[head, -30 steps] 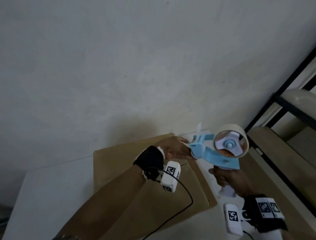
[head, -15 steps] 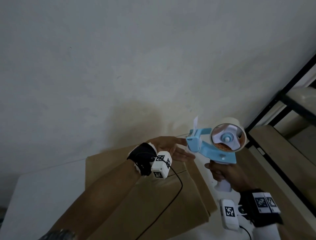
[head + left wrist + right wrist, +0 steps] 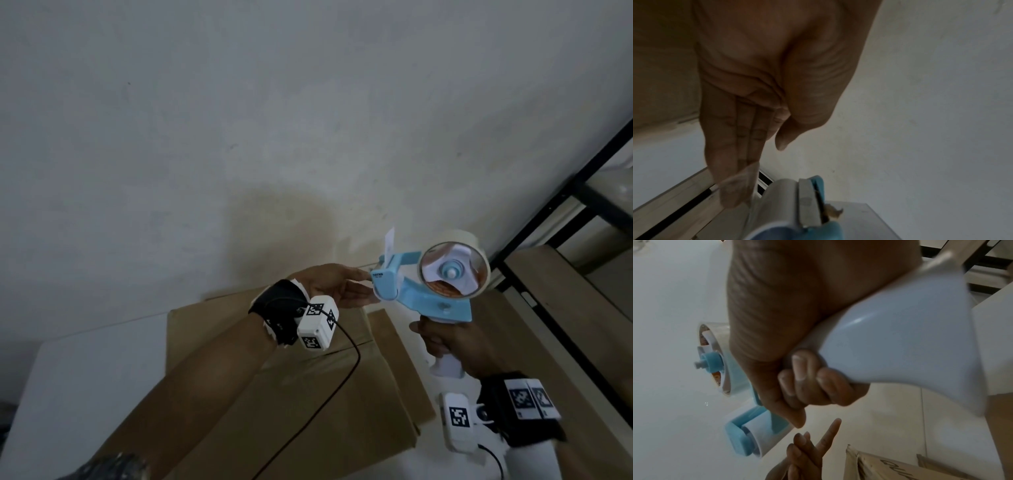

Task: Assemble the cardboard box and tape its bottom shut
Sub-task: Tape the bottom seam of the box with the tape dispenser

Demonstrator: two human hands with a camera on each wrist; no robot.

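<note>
Person's right hand (image 3: 445, 346) grips white handle of blue tape dispenser (image 3: 428, 294) held above flat cardboard box (image 3: 274, 394) on white table (image 3: 85, 377), w/ left hand (image 3: 329, 284) fingers straight, touching dispenser's front end.

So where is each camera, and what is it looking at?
Head: worn on the head, looking down at the cardboard box, both forearms, left hand and right hand.
Left wrist: along the left palm toward the tape dispenser.
Right wrist: along the right hand gripping the white handle; left fingertips below.
Shared: all three show the tape dispenser.
</note>
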